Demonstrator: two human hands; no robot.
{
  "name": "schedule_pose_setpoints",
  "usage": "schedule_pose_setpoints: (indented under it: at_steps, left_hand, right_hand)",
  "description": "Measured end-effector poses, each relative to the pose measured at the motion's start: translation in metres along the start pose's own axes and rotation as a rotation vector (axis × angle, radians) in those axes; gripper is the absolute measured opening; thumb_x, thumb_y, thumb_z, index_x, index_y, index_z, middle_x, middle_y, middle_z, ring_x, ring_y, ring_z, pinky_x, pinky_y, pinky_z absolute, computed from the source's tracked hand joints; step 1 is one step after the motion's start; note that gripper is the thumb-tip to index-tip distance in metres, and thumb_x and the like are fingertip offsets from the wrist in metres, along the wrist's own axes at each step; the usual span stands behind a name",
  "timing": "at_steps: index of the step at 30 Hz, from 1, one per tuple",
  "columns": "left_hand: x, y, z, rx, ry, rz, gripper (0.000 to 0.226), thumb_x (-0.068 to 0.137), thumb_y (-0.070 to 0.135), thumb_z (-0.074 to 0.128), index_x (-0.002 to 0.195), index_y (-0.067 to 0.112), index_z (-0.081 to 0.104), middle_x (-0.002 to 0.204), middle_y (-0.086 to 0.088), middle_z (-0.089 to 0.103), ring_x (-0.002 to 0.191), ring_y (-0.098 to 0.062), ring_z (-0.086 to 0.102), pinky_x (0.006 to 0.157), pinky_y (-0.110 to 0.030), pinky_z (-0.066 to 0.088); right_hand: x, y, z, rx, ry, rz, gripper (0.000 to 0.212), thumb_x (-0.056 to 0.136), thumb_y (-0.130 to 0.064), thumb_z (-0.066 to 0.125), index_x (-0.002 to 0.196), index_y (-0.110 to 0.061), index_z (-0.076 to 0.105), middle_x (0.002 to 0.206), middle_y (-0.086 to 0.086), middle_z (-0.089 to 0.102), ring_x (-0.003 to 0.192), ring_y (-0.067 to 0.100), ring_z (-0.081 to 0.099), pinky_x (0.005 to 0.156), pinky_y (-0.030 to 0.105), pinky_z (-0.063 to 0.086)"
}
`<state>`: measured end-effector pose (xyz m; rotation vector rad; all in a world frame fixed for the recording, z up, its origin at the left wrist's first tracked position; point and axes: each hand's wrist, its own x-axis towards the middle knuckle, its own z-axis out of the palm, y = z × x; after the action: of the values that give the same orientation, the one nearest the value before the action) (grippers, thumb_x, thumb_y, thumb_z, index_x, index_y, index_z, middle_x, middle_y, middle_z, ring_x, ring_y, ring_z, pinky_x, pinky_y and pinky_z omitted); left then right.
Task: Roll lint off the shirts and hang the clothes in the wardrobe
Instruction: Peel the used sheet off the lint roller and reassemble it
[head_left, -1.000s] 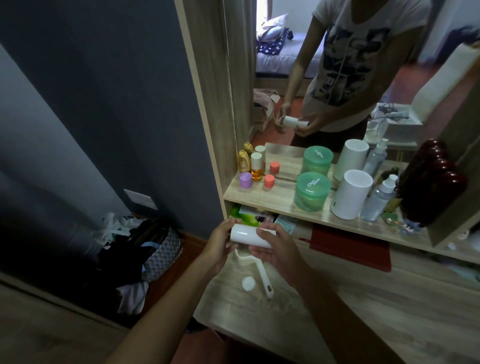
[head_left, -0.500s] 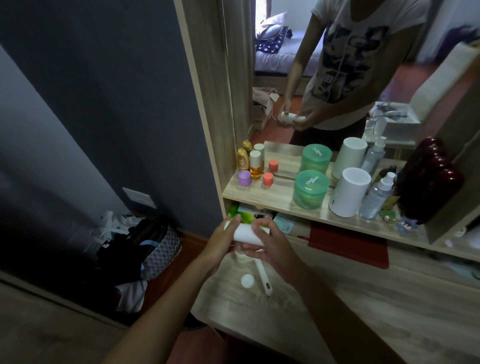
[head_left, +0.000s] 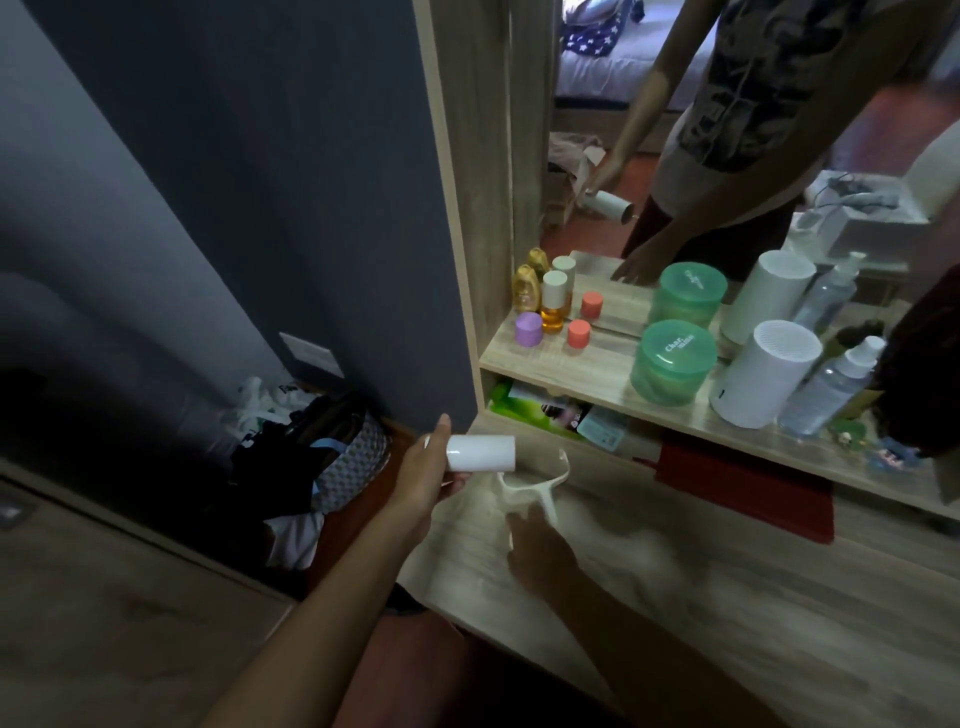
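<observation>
Left hand (head_left: 423, 475) fingers curled round roll (head_left: 481, 453), left of handle (head_left: 540, 493). Right hand (head_left: 540, 551) at handle, blurred; fingers: cannot tell.

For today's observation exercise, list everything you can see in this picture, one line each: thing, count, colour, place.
lint roll: one, white, held over the desk's left end
roller handle: one, white, blurred, on the desk
green tub: one, on the shelf
white cylinder: one, right of the tub
spray bottle: one, clear, shelf's right
small jars: two, purple and coral, shelf's left
mirror: one, behind the shelf
left hand: grips the roll
right hand: blurred, by the handle
</observation>
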<state>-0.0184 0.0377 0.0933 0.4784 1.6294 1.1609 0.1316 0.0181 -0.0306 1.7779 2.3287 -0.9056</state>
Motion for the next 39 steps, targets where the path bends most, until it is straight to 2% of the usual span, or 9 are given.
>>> schedule_pose_setpoints:
  at_steps: [4,9,12,15,19,24,27,32,39]
  left_hand:
    - [0.003,-0.006,-0.014,-0.002,0.015,-0.038,0.048,0.089,0.053,0.054,0.103,0.009,0.064,0.082,-0.013,0.066,0.058,-0.016,0.061,0.052,-0.028,0.051]
    - [0.008,-0.007,-0.024,-0.022,0.040,-0.066,0.044,0.090,0.052,0.053,0.101,0.010,0.063,0.078,-0.013,0.064,0.057,-0.016,0.059,0.049,-0.026,0.050]
    - [0.012,-0.007,-0.024,-0.027,0.027,-0.069,0.046,0.090,0.052,0.053,0.101,0.008,0.063,0.071,-0.012,0.062,0.053,-0.016,0.057,0.045,-0.023,0.048]
    - [0.015,-0.006,-0.022,-0.025,0.004,-0.067,0.047,0.091,0.052,0.051,0.104,0.008,0.063,0.072,-0.012,0.062,0.054,-0.015,0.057,0.045,-0.023,0.048]
    - [0.016,-0.009,-0.016,-0.035,-0.026,-0.079,0.050,0.091,0.052,0.051,0.108,0.006,0.063,0.076,-0.012,0.062,0.054,-0.014,0.058,0.045,-0.022,0.048]
    - [0.015,-0.013,-0.003,-0.081,-0.057,-0.101,0.053,0.092,0.050,0.051,0.109,0.001,0.063,0.063,-0.010,0.060,0.045,-0.014,0.054,0.044,-0.024,0.041]
    - [0.012,-0.012,0.003,-0.096,-0.055,-0.094,0.045,0.092,0.048,0.052,0.100,0.005,0.065,0.063,-0.010,0.064,0.047,-0.015,0.056,0.053,-0.028,0.043]
    - [0.004,-0.011,0.011,-0.158,-0.060,-0.063,0.042,0.094,0.048,0.049,0.092,0.008,0.063,0.058,-0.007,0.064,0.051,-0.017,0.055,0.058,-0.029,0.042]
    - [-0.001,-0.014,0.020,-0.232,-0.052,-0.104,0.052,0.093,0.051,0.048,0.106,0.003,0.061,0.066,-0.009,0.064,0.045,-0.011,0.057,0.061,-0.028,0.051]
  right_hand:
    - [0.006,-0.010,0.005,0.066,0.116,0.017,0.035,0.100,-0.019,0.031,0.128,-0.005,0.047,0.128,0.017,0.050,0.091,0.030,0.046,0.081,0.033,0.039]
    - [0.006,-0.015,0.008,0.058,0.172,0.048,0.033,0.099,-0.020,0.035,0.125,-0.006,0.048,0.125,0.014,0.053,0.109,0.034,0.054,0.078,0.031,0.039]
    - [0.003,-0.019,-0.007,0.017,0.215,0.065,0.040,0.095,-0.028,0.047,0.133,-0.014,0.048,0.130,0.009,0.052,0.117,0.024,0.053,0.091,0.032,0.046]
    - [0.003,-0.020,-0.035,0.363,0.347,0.079,0.040,0.088,-0.027,0.062,0.123,-0.008,0.060,0.119,0.012,0.060,0.111,0.026,0.058,0.086,0.026,0.044]
    - [0.003,-0.018,-0.076,0.907,0.237,0.170,0.019,0.090,-0.027,0.060,0.089,-0.010,0.069,0.081,0.005,0.065,0.083,0.025,0.064,0.083,0.035,0.054]
    - [-0.002,-0.028,-0.098,1.442,0.315,0.207,0.016,0.089,-0.011,0.060,0.076,-0.019,0.065,0.079,0.004,0.067,0.081,0.023,0.066,0.089,0.045,0.056]
    - [-0.005,-0.034,-0.097,1.422,0.528,0.200,0.011,0.077,-0.020,0.068,0.069,-0.025,0.073,0.071,-0.001,0.072,0.078,0.024,0.070,0.081,0.052,0.058]
    - [-0.020,-0.049,-0.091,1.365,0.658,0.128,0.015,0.084,-0.012,0.068,0.078,-0.025,0.065,0.080,-0.003,0.070,0.081,0.016,0.070,0.075,0.044,0.059]
    - [-0.032,-0.054,-0.096,1.118,0.812,0.022,0.008,0.089,-0.012,0.062,0.089,-0.020,0.066,0.079,-0.017,0.064,0.075,-0.014,0.059,0.061,0.005,0.043]
